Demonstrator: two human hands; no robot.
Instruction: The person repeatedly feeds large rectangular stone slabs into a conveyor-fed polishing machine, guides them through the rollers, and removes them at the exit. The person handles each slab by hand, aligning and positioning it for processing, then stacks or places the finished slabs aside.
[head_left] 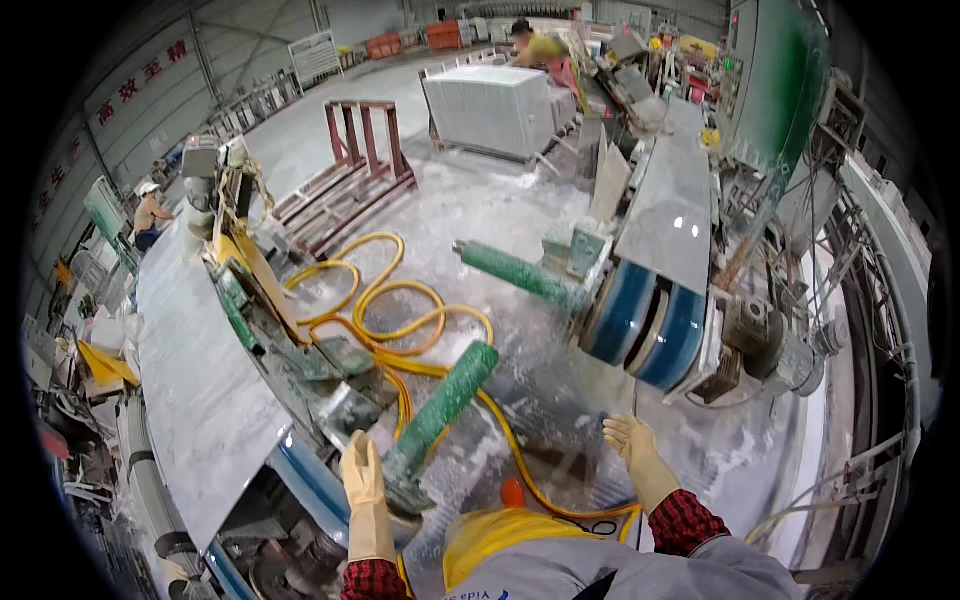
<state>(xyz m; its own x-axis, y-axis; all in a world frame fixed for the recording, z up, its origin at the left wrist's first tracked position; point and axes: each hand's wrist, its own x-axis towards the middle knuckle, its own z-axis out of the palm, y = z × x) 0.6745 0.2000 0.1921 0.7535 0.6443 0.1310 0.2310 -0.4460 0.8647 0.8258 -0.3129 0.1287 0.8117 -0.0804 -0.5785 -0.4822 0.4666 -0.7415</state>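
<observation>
Both my hands wear cream rubber gloves, with red-and-black checked cuffs behind them. My left hand (pixel 366 485) is raised beside the near green roller (pixel 447 408), its fingers pointing up and holding nothing that shows. Whether it touches the metal bracket behind it, I cannot tell. Out over the wet floor, my right hand (pixel 637 455) is stretched forward with fingers extended and nothing in it. Left of my left hand, a pale stone slab (pixel 205 400) lies on a conveyor with a blue belt end (pixel 310 485). A second conveyor's wide blue belt (pixel 640 325) curves round ahead of my right hand.
A yellow hose (pixel 410 285) loops across the floor and runs past my feet. Another green roller (pixel 520 275) juts from the right conveyor. Beyond stand a red-brown rack (pixel 345 180) and stacked pale slabs (pixel 490 110). One person (pixel 545 47) bends there; another (pixel 148 215) is far left.
</observation>
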